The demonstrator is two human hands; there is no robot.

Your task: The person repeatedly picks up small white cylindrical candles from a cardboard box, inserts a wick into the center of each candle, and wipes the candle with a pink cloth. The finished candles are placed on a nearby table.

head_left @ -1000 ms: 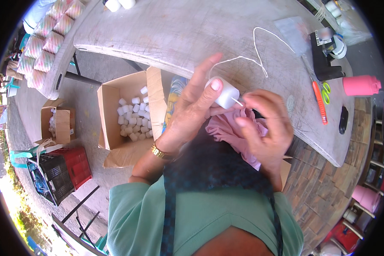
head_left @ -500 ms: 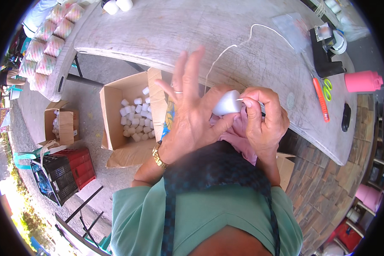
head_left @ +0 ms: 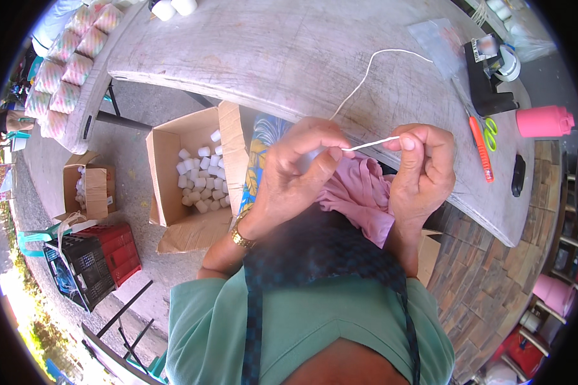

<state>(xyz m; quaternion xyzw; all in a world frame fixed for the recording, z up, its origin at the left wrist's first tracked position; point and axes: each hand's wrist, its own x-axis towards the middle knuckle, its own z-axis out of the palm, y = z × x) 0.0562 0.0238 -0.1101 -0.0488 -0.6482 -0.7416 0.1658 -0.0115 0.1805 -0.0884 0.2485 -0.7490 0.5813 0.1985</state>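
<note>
My left hand (head_left: 298, 170) is closed around a smooth white cylinder (head_left: 309, 156), mostly hidden by the fingers. A white cord (head_left: 370, 144) comes out between that hand's thumb and forefinger and stretches, nearly straight, to my right hand (head_left: 420, 160). The right thumb and forefinger pinch the cord's end. Behind the left hand, more of the cord curves away over the table to a loose end near a clear plastic bag (head_left: 438, 48). A crumpled pink cloth (head_left: 359, 192) lies in my lap below the hands.
A cardboard box (head_left: 167, 167) of small white cylinders stands left of me, with a smaller box (head_left: 96, 192) beyond. The grey table (head_left: 270, 58) holds an orange-handled tool (head_left: 480, 151), green-handled scissors (head_left: 490, 133) and a pink bottle (head_left: 546, 122). Patterned packets (head_left: 77, 68) lie far left.
My right hand has moved right, drawing a length of cord out from the cylinder. The left fingers, spread before, have curled round the cylinder, and the cord on the table has shifted.
</note>
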